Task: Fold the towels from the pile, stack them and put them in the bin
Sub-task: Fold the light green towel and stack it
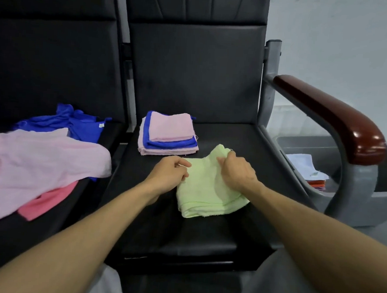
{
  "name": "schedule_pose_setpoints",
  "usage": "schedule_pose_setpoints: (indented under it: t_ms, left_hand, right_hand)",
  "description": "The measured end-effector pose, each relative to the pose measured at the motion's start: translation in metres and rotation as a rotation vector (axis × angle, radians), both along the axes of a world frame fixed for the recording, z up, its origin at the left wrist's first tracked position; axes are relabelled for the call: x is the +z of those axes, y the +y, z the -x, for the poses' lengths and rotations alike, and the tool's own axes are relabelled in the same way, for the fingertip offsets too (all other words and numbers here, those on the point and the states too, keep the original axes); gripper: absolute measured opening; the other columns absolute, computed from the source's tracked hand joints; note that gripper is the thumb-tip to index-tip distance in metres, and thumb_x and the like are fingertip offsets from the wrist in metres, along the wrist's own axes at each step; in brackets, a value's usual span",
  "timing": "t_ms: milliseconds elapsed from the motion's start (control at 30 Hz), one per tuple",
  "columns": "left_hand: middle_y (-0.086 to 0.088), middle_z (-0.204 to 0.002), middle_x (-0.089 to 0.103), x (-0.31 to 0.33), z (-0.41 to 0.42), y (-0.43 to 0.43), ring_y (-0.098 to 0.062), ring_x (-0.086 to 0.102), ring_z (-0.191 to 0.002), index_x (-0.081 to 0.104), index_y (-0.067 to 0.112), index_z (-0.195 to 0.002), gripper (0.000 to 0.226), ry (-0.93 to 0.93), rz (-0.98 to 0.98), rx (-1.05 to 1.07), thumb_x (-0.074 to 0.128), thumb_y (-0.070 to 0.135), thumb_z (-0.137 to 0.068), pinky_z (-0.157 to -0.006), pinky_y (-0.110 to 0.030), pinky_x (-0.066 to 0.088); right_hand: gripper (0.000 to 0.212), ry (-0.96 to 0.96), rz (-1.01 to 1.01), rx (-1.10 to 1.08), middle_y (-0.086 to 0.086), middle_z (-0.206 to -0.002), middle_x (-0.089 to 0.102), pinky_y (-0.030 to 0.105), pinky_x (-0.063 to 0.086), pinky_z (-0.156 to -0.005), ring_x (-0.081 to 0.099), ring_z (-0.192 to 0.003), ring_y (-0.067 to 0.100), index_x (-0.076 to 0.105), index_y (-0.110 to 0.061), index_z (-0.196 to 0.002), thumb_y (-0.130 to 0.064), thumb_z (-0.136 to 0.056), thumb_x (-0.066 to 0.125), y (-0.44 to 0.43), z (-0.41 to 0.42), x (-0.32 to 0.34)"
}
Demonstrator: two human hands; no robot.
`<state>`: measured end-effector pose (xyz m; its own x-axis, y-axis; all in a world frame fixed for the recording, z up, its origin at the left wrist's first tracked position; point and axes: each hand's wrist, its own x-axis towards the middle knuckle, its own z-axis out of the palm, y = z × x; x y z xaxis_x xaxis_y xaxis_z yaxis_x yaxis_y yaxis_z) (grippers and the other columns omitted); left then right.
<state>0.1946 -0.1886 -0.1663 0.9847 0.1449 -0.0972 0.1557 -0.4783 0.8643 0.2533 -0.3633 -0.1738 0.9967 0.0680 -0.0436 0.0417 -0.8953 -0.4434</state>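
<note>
right hand (237, 171) pinches green towel (201, 194), left hand (169, 172) grips its edge

Head view, looking forward and down (wide-angle), close over seat (233, 146)

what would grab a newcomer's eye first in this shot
The pale green terry towel stands out, mid-fold on the black padded seat, held by the left hand and right hand. Behind it sits a neat folded stack of pink and blue towels; a loose pink, blue and coral towel pile covers the neighbouring seat.
</note>
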Motion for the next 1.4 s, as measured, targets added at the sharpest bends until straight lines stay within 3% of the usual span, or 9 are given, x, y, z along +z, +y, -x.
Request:
schedule_pose_setpoints:
  t_ms: [233, 333, 400, 467, 600, 700, 833, 933, 1400]
  left_hand:
    - [-0.005, -0.08, 0.056, -0.004, 0.001, 0.033, -0.02, 0.05, -0.075, 0.054, 0.024, -0.073, 0.027, -0.046, 0.239, 0.241, 0.044, 0.016, -0.097, -0.073, -0.032, 0.041]
    - [-0.001, -0.084, 0.065, -0.002, 0.007, 0.04, -0.016, 0.059, -0.075, 0.064, 0.019, -0.09, 0.02, 0.06, 0.51, 0.274, 0.048, 0.029, -0.097, -0.066, -0.028, 0.047]
    - [-0.004, -0.105, 0.072, 0.002, 0.01, 0.047, -0.021, 0.068, -0.095, 0.066, 0.015, -0.112, 0.032, 0.171, 0.812, 0.23, 0.054, 0.039, -0.095, -0.078, -0.036, 0.055]
    - [-0.011, -0.115, 0.069, 0.009, 0.015, 0.051, -0.028, 0.066, -0.104, 0.066, 0.011, -0.119, 0.039, 0.218, 1.051, 0.158, 0.058, 0.04, -0.093, -0.096, -0.044, 0.05]
    - [-0.014, -0.119, 0.067, 0.022, 0.026, 0.059, -0.031, 0.066, -0.104, 0.062, 0.005, -0.123, 0.039, 0.176, 1.157, 0.062, 0.059, 0.027, -0.09, -0.089, -0.042, 0.052]
    - [-0.014, -0.121, 0.066, 0.022, 0.023, 0.064, -0.031, 0.063, -0.111, 0.058, 0.005, -0.125, 0.036, 0.135, 1.009, 0.094, 0.058, 0.016, -0.09, -0.093, -0.043, 0.051]
    - [-0.006, -0.117, 0.063, 0.024, -0.001, 0.071, -0.022, 0.062, -0.103, 0.049, 0.015, -0.118, 0.026, -0.053, 0.3, 0.249, 0.055, 0.011, -0.093, -0.089, -0.04, 0.052]
    - [0.004, -0.11, 0.058, 0.022, -0.03, 0.086, -0.017, 0.058, -0.1, 0.041, 0.024, -0.122, 0.027, -0.079, -0.011, 0.237, 0.048, 0.021, -0.096, -0.09, -0.037, 0.049]
    - [0.002, -0.112, 0.056, 0.017, -0.166, 0.12, -0.017, 0.055, -0.096, 0.043, 0.023, -0.128, 0.03, -0.129, -0.112, 0.301, 0.046, 0.026, -0.099, -0.073, -0.03, 0.044]
  right_hand:
    - [0.024, -0.142, -0.585, 0.264, 0.0, -0.096, 0.056, 0.03, 0.037, -0.07, 0.053, -0.086, 0.017, 0.05, -0.014, -0.11, -0.034, -0.103, 0.038, 0.052, 0.022, 0.04]
    - [0.02, -0.089, -0.93, 0.263, -0.007, -0.087, 0.059, 0.019, 0.046, -0.061, 0.057, -0.073, 0.004, 0.057, -0.018, -0.101, -0.029, -0.103, 0.041, 0.064, 0.032, 0.057]
    - [0.023, 0.009, -1.122, 0.243, -0.007, -0.086, 0.064, 0.019, 0.052, -0.06, 0.062, -0.068, 0.002, 0.061, -0.02, -0.099, -0.028, -0.103, 0.04, 0.068, 0.037, 0.066]
    - [0.025, 0.089, -1.248, 0.195, -0.002, -0.096, 0.068, 0.027, 0.058, -0.07, 0.067, -0.078, 0.008, 0.062, -0.019, -0.105, -0.031, -0.104, 0.04, 0.07, 0.038, 0.07]
    - [0.031, 0.167, -1.39, 0.088, 0.007, -0.112, 0.068, 0.04, 0.059, -0.08, 0.068, -0.099, 0.023, 0.059, -0.015, -0.119, -0.035, -0.103, 0.042, 0.067, 0.029, 0.074]
    - [0.028, 0.173, -1.326, 0.053, 0.008, -0.109, 0.069, 0.037, 0.06, -0.076, 0.069, -0.097, 0.024, 0.061, -0.015, -0.114, -0.033, -0.102, 0.044, 0.058, 0.016, 0.062]
    - [0.021, 0.262, -1.141, 0.11, 0.006, -0.105, 0.072, 0.041, 0.059, -0.08, 0.07, -0.093, 0.024, 0.062, -0.015, -0.115, -0.026, -0.098, 0.055, 0.052, -0.01, 0.047]
    - [0.017, 0.348, -1.044, 0.242, 0.003, -0.103, 0.074, 0.036, 0.059, -0.075, 0.072, -0.089, 0.021, 0.062, -0.019, -0.11, -0.014, -0.094, 0.061, 0.061, -0.037, 0.043]
    - [0.03, 0.173, -0.925, 0.097, 0.005, -0.106, 0.067, 0.041, 0.057, -0.082, 0.067, -0.093, 0.023, 0.056, -0.014, -0.126, -0.012, -0.096, 0.055, 0.112, -0.18, 0.015]
